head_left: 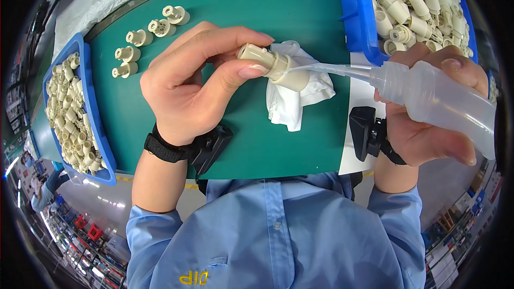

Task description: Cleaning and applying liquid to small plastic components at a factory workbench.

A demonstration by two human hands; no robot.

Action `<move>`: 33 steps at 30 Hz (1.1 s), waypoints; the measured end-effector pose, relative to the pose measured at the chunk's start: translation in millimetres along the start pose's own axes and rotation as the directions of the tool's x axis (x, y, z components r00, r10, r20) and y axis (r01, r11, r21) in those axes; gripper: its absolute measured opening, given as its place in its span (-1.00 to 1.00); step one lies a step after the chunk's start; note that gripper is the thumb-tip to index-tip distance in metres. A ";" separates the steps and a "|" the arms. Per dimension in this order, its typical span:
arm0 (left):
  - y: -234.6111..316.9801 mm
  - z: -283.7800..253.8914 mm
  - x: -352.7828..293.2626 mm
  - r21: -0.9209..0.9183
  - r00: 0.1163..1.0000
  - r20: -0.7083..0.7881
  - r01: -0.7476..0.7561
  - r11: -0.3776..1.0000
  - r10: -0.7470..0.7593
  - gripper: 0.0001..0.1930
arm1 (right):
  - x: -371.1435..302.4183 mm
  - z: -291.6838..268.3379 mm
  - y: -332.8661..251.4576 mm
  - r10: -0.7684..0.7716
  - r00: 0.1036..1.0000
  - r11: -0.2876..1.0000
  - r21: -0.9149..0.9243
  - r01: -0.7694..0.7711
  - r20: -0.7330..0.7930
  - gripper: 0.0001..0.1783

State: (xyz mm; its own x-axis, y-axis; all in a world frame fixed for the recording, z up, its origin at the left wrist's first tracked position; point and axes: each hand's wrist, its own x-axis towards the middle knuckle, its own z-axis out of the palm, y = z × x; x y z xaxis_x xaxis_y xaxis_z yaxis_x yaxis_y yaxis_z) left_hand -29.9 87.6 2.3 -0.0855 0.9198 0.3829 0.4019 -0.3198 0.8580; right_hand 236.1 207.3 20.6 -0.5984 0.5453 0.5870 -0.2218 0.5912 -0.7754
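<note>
Between thumb and fingers, my left hand (195, 83) pinches a cream plastic fitting (292, 77), tilted with its wide end toward the right. My right hand (428, 96) is wrapped round a translucent squeeze bottle (452, 101) lying nearly level. The bottle's thin nozzle (337, 69) points left, and its tip meets or overlaps the fitting's side; I cannot tell whether they touch. Below the fitting lies a crumpled white cloth (289, 109) on the green mat (241, 155).
Several similar fittings (139, 38) stand in a slanting row at the back left. A blue bin (101, 144) full of cream parts is at the left, another blue bin (350, 18) at the back right. White paper (353, 152) lies at the mat's right side.
</note>
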 end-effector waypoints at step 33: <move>-2.8 -1.2 0.4 0.029 0.999 0.011 -0.044 0.999 0.043 -0.72 | -5.4 24.5 -17.4 0.107 0.919 0.933 -0.280 -0.225 -0.380 0.02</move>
State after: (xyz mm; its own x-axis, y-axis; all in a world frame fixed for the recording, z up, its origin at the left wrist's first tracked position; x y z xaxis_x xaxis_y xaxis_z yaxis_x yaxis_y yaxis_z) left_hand -32.1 88.7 0.4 -0.0582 0.9075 0.4160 0.4319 -0.3528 0.8301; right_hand 224.3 179.5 25.2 -0.2812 0.7902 0.5445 0.1427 0.5955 -0.7906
